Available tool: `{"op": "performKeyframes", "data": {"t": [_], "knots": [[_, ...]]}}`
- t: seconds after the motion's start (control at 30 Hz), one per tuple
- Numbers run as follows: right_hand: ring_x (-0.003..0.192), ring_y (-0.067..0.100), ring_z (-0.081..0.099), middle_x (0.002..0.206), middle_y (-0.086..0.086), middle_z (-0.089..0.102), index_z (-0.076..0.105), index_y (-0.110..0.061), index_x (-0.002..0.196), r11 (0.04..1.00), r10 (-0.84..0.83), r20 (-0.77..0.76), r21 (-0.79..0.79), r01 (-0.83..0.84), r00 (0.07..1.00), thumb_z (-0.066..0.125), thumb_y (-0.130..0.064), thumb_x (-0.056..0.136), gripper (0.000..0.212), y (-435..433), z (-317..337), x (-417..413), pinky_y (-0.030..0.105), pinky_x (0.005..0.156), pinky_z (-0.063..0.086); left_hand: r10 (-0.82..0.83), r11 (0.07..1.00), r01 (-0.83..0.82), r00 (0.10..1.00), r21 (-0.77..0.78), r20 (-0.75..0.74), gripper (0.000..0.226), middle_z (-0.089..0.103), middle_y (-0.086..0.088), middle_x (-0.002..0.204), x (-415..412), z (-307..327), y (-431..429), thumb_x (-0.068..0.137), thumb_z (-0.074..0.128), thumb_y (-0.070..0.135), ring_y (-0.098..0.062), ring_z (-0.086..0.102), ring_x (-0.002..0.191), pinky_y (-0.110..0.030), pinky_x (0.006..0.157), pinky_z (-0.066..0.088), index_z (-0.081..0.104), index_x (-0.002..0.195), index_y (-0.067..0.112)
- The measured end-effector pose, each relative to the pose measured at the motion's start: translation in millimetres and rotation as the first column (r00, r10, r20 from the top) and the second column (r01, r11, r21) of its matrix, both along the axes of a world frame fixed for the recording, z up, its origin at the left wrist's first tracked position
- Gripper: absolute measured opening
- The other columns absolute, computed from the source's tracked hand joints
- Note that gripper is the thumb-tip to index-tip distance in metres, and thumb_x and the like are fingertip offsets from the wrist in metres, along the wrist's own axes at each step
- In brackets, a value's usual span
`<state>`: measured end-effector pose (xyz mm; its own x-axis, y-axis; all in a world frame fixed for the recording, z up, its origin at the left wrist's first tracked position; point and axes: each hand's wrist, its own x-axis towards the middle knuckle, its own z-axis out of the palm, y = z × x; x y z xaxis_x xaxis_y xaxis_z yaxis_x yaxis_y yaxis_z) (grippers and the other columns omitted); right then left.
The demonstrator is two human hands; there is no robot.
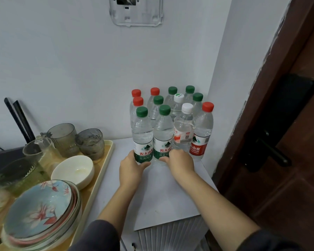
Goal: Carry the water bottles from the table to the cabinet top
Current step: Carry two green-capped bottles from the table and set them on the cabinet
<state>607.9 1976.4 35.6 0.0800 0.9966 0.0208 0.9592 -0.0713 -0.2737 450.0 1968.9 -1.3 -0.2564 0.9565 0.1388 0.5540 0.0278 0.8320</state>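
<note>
Water bottles (183, 127) are clustered upright on the white cabinet top (167, 196), in the corner against the wall (80, 69). The front-left green-capped bottle (142, 134) is gripped low on its label by the left hand (130, 167). Its green-capped neighbour (163, 134) is clasped near the base by the right hand (180, 161), whose fingers are curled round it. A tray (110, 149) of dishes is set just beside, to the left.

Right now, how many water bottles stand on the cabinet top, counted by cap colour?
green-capped bottles: 6
red-capped bottles: 4
white-capped bottles: 2
Total: 12
</note>
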Motion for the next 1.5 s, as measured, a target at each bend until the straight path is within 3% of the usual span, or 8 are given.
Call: {"op": "performKeyframes", "data": {"t": [0.2, 0.37, 0.47, 0.53, 0.63, 1.27, 1.4, 1.5], "knots": [[0.089, 0.028, 0.066, 0.094, 0.008, 0.071, 0.066, -0.013, 0.095, 0.997, -0.019, -0.018, 0.070, 0.020, 1.000, 0.054, -0.059, 0.092, 0.048, -7.9, -8.3, 5.4, 0.030, 0.064, 0.041, -0.040, 0.999, 0.040, 0.999, -0.013, 0.027, 0.053, 0.068, -0.003, 0.115, 2.5, 1.1, -1.3, 0.074, 0.083, 0.020, -0.023, 0.063, 0.105, -0.026, 0.078, 0.043, 0.058, 0.120, 0.012], [0.082, 0.022, 0.055, 0.087, -0.002, 0.059, 0.053, -0.017, 0.092, 0.843, -0.108, -0.434, 0.436, 0.314, 0.894, 0.078, -0.051, 0.076, 0.046, -30.4, -10.9, 25.5, 0.031, 0.062, 0.039, -0.166, 0.985, 0.151, 0.957, 0.081, 0.239, 0.071, 0.059, 0.018, 0.110, 3.1, 17.5, -0.7, 0.066, 0.088, 0.014, 0.005, 0.058, 0.095, -0.009, 0.072, 0.042, 0.042, 0.117, 0.034], [0.120, 0.031, 0.049, 0.127, 0.013, 0.052, 0.047, -0.009, 0.132, 0.728, -0.072, -0.663, 0.476, 0.493, 0.745, 0.091, -0.036, 0.064, 0.085, -23.6, -13.6, 44.5, 0.043, 0.093, 0.047, -0.222, 0.975, 0.200, 0.917, 0.099, 0.331, 0.081, 0.059, 0.020, 0.112, -0.9, 23.3, 8.3, 0.068, 0.087, 0.009, 0.006, 0.059, 0.100, -0.014, 0.073, 0.050, 0.037, 0.126, 0.034], [0.144, 0.028, 0.027, 0.154, 0.014, 0.030, 0.021, -0.013, 0.154, 0.810, -0.059, -0.770, 0.335, 0.482, 0.636, 0.092, -0.033, 0.063, 0.117, -11.6, -12.5, 55.6, 0.043, 0.115, 0.031, -0.268, 0.963, 0.249, 0.896, 0.100, 0.353, 0.084, 0.061, 0.012, 0.117, -3.0, 25.5, 16.0, 0.068, 0.086, 0.009, -0.004, 0.062, 0.103, -0.017, 0.069, 0.054, 0.037, 0.133, 0.028], [0.148, 0.024, 0.021, 0.160, 0.010, 0.018, 0.000, -0.025, 0.158, 0.897, -0.012, -0.856, 0.220, 0.384, 0.517, 0.094, -0.026, 0.062, 0.134, 2.5, -12.3, 58.1, 0.042, 0.120, 0.024, -0.303, 0.953, 0.290, 0.902, 0.089, 0.306, 0.096, 0.062, 0.011, 0.124, -6.1, 26.3, 24.7, 0.059, 0.089, 0.029, -0.007, 0.061, 0.112, -0.029, 0.084, 0.055, 0.036, 0.139, 0.028], [0.146, 0.027, 0.025, 0.156, 0.009, 0.020, -0.004, -0.029, 0.156, 0.914, -0.026, -0.857, 0.188, 0.360, 0.514, 0.095, -0.030, 0.059, 0.139, 4.0, -12.1, 50.0, 0.048, 0.119, 0.028, -0.266, 0.962, 0.272, 0.922, 0.018, 0.282, 0.096, 0.065, 0.008, 0.123, -13.2, 20.4, 31.6, 0.056, 0.093, 0.041, -0.012, 0.063, 0.113, -0.048, 0.094, 0.053, 0.042, 0.136, 0.027], [0.150, 0.019, 0.016, 0.162, 0.002, 0.010, -0.002, -0.031, 0.157, 0.906, 0.089, -0.845, 0.289, 0.309, 0.527, 0.090, -0.028, 0.069, 0.127, -4.0, 16.3, 56.7, 0.042, 0.121, 0.023, -0.182, 0.983, 0.160, 0.921, 0.092, 0.343, 0.105, 0.024, 0.002, 0.159, -0.2, 72.2, 3.3, 0.081, 0.075, 0.038, -0.015, 0.028, 0.143, -0.039, 0.116, 0.028, 0.003, 0.156, 0.021], [0.152, 0.015, 0.006, 0.165, -0.001, 0.004, 0.006, -0.034, 0.157, 0.867, 0.208, -0.721, 0.448, 0.216, 0.662, 0.081, -0.035, 0.078, 0.109, -3.3, 53.1, 62.6, 0.036, 0.121, 0.018, -0.167, 0.949, 0.119, 0.975, 0.293, 0.144, 0.085, 0.005, 0.000, 0.164, 4.1, 119.2, 5.7, 0.094, 0.054, 0.047, -0.014, 0.006, 0.150, -0.037, 0.122, 0.011, 0.003, 0.156, 0.017]]}}
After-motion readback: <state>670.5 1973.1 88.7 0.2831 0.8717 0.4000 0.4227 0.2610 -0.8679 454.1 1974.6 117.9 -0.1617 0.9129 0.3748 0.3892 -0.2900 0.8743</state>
